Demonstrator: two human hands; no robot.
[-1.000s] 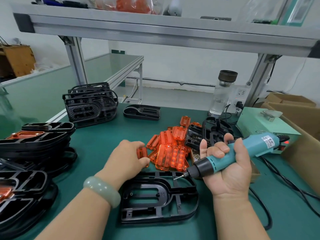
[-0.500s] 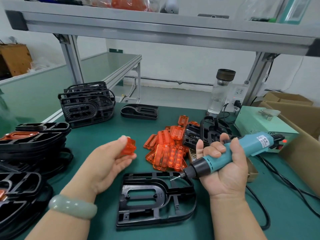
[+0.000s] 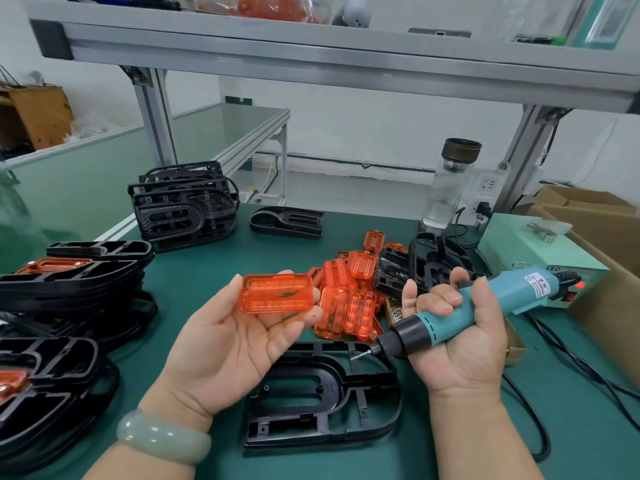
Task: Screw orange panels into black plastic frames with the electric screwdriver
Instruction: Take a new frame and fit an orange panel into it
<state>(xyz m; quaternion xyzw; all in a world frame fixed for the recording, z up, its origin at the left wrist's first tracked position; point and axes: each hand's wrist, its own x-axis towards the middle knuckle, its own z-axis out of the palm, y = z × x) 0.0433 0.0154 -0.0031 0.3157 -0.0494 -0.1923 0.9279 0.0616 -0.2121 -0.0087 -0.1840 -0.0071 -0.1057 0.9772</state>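
Observation:
My left hand (image 3: 228,344) is turned palm up above the table and holds one orange panel (image 3: 277,293) flat between thumb and fingertips. My right hand (image 3: 460,337) grips the teal electric screwdriver (image 3: 485,308), its bit pointing down-left toward the black plastic frame (image 3: 322,410) that lies flat on the green table in front of me. A heap of orange panels (image 3: 349,299) lies just behind the frame, between my two hands.
Stacks of black frames (image 3: 65,296) stand at the left, more frames (image 3: 183,206) at the back left, a single one (image 3: 287,221) behind the heap. A glass bottle (image 3: 450,183), a pale green power box (image 3: 540,258) and cardboard boxes (image 3: 602,237) sit at the right. A black cord (image 3: 533,420) loops at the right.
My left hand lifted an orange panel from the heap, turned palm up and brought it flat into view. The right hand with the screwdriver stayed nearly still.

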